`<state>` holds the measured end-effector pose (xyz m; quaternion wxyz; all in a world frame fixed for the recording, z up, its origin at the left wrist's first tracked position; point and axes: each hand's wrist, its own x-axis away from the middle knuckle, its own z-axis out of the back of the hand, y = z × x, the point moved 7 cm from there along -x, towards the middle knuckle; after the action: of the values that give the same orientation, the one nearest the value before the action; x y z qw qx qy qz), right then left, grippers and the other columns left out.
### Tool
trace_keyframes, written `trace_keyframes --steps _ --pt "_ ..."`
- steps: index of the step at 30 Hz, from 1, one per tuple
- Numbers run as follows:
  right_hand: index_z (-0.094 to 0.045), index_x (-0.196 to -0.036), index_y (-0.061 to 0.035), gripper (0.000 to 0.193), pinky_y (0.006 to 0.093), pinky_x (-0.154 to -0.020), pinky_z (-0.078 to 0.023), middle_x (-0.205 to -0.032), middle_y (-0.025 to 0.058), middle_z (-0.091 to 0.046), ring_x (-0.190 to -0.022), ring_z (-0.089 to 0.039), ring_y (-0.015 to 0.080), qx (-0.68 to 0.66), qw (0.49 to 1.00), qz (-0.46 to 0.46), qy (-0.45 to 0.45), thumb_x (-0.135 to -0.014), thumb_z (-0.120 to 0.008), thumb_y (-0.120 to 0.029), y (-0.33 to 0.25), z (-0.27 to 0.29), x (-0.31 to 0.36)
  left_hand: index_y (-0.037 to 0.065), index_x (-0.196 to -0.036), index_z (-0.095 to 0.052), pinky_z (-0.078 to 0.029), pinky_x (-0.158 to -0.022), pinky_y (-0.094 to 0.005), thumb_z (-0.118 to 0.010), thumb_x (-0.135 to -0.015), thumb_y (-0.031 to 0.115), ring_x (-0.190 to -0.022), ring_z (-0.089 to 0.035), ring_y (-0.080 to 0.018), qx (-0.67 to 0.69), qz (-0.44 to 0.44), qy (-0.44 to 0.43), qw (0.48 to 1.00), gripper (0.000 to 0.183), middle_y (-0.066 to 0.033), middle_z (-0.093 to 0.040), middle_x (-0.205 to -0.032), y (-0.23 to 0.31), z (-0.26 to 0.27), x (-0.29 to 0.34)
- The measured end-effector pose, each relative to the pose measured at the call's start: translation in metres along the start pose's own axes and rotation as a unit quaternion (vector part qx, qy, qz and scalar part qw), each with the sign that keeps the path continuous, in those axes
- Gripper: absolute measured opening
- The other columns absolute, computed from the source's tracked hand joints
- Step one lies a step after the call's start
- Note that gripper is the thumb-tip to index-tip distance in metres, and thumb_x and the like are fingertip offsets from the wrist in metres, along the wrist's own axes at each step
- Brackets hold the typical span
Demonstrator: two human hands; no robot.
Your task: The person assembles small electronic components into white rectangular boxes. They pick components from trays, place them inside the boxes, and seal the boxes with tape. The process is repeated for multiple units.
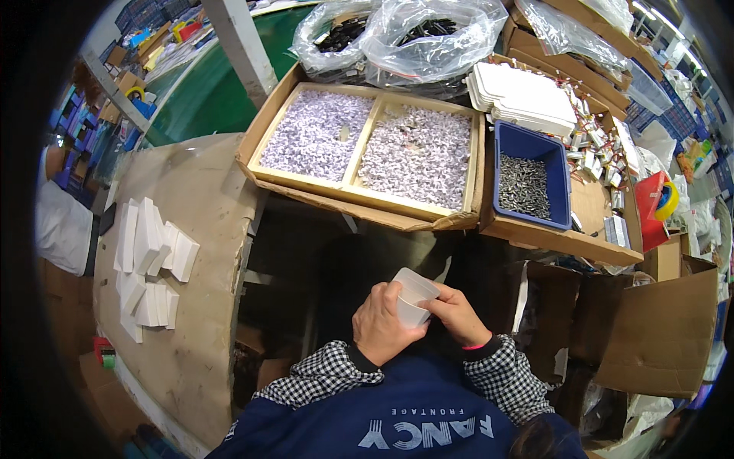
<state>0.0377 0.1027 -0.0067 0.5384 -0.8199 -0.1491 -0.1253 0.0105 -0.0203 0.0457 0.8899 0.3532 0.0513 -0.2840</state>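
Observation:
In front of my body I hold a small white box (414, 291) whose rounded upper edges stand apart, so its hollow inside shows. My left hand (381, 325) is closed around its left side, with fingertips over the rim. On the other side, my right hand (461, 315) pinches the right edge between thumb and fingers. The part of the box under my hands is hidden. Several white boxes (145, 249) of a similar white, long and narrow, lie in a loose pile on the brown board to my left.
Ahead, a cardboard tray (359, 200) holds two wooden frames of small whitish pieces. Right of it stand a blue bin (501, 172) of small dark metal parts, stacked white panels (520, 99) and wired silvery parts (592, 153). An open carton (654, 329) is at right; a brown board (202, 283) at left.

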Motion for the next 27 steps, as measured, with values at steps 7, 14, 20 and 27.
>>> trace_keyframes --steps 7,14,20,27 --pt "-0.046 -0.137 0.0017 0.042 0.0268 -0.097 -0.042 -0.125 0.0074 -0.057 -0.113 -0.054 0.0145 0.039 0.993 0.105 0.019 -0.097 -0.047 -0.009 -0.004 -0.003 0.012 0.004 -0.126 -0.038 -0.052 -0.078 -0.0401 -0.086 -0.057 0.029 -0.095 -0.061 -0.0331 0.076 0.027 -0.006 0.997 0.087 -0.0182 -0.058 -0.113 -0.008 0.001 -0.001" --pt "-0.054 -0.129 0.0022 0.037 0.0315 -0.089 -0.047 -0.124 0.0168 -0.06 -0.103 -0.06 0.0233 0.22 0.945 0.229 0.075 -0.094 -0.05 -0.008 -0.022 -0.005 0.034 -0.001 -0.133 -0.038 -0.049 -0.088 -0.0397 -0.085 -0.056 0.029 -0.103 -0.059 -0.0325 0.072 0.01 -0.031 0.997 0.094 -0.0185 -0.057 -0.12 -0.004 -0.002 -0.004" --pt "-0.065 -0.115 -0.0003 0.031 0.0333 -0.072 -0.048 -0.119 0.0171 -0.063 -0.075 -0.058 0.0261 0.464 0.807 0.358 0.077 -0.084 -0.062 -0.006 -0.041 -0.029 0.046 0.0 -0.135 -0.037 -0.046 -0.091 -0.0412 -0.083 -0.056 0.027 -0.105 -0.058 -0.0326 0.098 -0.005 -0.035 0.995 0.095 -0.0172 -0.056 -0.122 -0.008 0.0 -0.003" --pt "-0.071 -0.1 -0.0041 0.02 0.0266 -0.064 -0.049 -0.102 0.0105 -0.068 -0.075 -0.061 0.0182 0.25 0.932 0.245 0.096 -0.08 -0.072 -0.007 -0.051 -0.011 0.037 0.003 -0.136 -0.038 -0.045 -0.078 -0.0393 -0.083 -0.055 0.022 -0.091 -0.057 -0.0278 0.028 -0.114 -0.013 0.993 0.095 -0.0135 -0.055 -0.117 0.01 0.009 -0.004"
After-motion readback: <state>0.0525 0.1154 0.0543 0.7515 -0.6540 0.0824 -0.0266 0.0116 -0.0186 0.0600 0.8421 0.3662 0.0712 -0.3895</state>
